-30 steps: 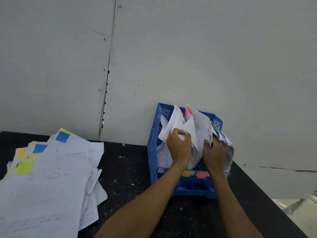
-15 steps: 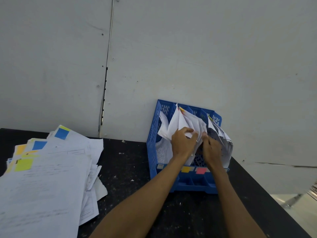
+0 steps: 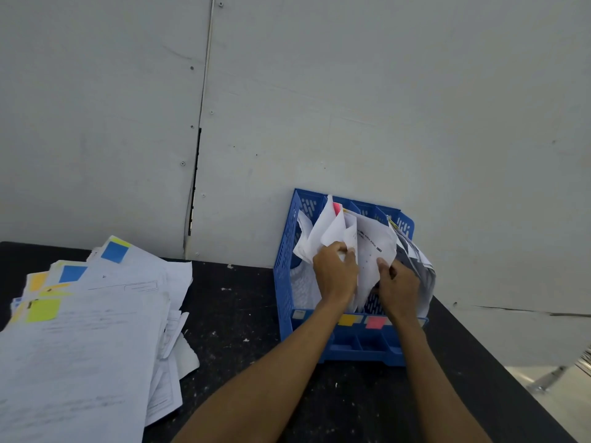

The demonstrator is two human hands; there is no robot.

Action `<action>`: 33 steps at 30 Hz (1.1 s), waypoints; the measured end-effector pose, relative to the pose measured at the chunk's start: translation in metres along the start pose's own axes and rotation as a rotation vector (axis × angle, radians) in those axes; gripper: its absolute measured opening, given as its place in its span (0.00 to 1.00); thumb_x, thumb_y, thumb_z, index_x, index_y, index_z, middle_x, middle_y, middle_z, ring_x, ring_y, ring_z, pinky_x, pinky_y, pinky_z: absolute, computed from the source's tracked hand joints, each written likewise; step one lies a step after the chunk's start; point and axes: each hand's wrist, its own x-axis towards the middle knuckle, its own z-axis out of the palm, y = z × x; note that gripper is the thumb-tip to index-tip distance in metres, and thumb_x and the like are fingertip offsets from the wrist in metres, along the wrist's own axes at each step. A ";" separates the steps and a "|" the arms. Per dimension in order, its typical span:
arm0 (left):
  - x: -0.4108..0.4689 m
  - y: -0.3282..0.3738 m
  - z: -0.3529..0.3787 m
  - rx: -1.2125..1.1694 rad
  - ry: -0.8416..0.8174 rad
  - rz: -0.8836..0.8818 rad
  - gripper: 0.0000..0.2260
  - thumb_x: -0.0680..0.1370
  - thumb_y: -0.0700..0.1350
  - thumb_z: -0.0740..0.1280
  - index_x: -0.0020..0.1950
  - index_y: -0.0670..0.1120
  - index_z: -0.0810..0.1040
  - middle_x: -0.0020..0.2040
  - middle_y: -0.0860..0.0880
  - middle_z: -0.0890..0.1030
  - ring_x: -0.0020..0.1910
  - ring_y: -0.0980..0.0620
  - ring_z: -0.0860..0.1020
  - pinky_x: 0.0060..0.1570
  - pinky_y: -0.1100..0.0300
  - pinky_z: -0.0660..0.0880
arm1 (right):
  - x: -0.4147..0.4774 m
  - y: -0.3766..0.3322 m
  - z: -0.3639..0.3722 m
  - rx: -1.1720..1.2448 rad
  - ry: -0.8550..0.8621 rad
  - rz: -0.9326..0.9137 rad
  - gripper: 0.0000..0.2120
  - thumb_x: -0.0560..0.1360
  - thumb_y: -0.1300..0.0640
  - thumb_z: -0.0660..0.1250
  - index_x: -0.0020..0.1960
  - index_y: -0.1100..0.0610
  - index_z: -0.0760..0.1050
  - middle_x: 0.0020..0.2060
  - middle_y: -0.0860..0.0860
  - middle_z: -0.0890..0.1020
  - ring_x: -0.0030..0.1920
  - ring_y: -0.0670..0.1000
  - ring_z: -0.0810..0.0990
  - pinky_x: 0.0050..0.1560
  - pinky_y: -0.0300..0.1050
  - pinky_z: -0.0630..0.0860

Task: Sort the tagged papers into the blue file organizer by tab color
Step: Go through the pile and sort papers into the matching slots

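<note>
The blue file organizer (image 3: 284, 282) stands on the black table against the wall, with yellow and pink labels on its front lip. Crumpled white papers (image 3: 371, 247) stand in its slots; one shows a pink tab (image 3: 336, 207) at the top. My left hand (image 3: 334, 276) grips the sheets on the left side of the bundle. Just to the right, my right hand (image 3: 398, 287) holds the lower edge of a printed sheet. A messy stack of tagged papers (image 3: 80, 330) with blue, yellow and orange tabs lies at the left.
A grey panelled wall rises directly behind the organizer. The black table (image 3: 230, 314) is speckled with white flecks, and its right edge runs diagonally past the organizer. Pale floor and a metal leg (image 3: 547, 378) show at the lower right.
Both hands stayed in the organizer while working the sheets; the bundle has spread wider, the pink tab now sticks up, and the view has shifted slightly.
</note>
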 end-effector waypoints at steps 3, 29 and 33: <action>0.000 -0.001 -0.003 -0.027 0.047 -0.022 0.06 0.77 0.44 0.69 0.43 0.42 0.81 0.43 0.48 0.82 0.41 0.55 0.78 0.36 0.75 0.71 | -0.001 -0.002 0.001 -0.013 0.019 0.023 0.20 0.81 0.57 0.60 0.31 0.63 0.68 0.25 0.55 0.72 0.27 0.51 0.67 0.29 0.44 0.60; -0.027 -0.004 -0.029 -0.111 0.283 0.051 0.31 0.77 0.42 0.68 0.76 0.50 0.59 0.72 0.49 0.67 0.70 0.53 0.68 0.64 0.64 0.70 | -0.013 -0.029 0.014 -0.142 0.163 -0.182 0.04 0.75 0.61 0.68 0.47 0.60 0.80 0.38 0.55 0.82 0.35 0.51 0.78 0.36 0.37 0.69; -0.024 -0.003 -0.025 -0.174 0.085 0.093 0.26 0.77 0.40 0.67 0.74 0.49 0.65 0.57 0.51 0.78 0.50 0.61 0.78 0.48 0.64 0.79 | -0.017 -0.033 0.016 -0.005 0.170 -0.180 0.13 0.77 0.47 0.64 0.50 0.56 0.80 0.40 0.48 0.81 0.37 0.44 0.79 0.38 0.32 0.73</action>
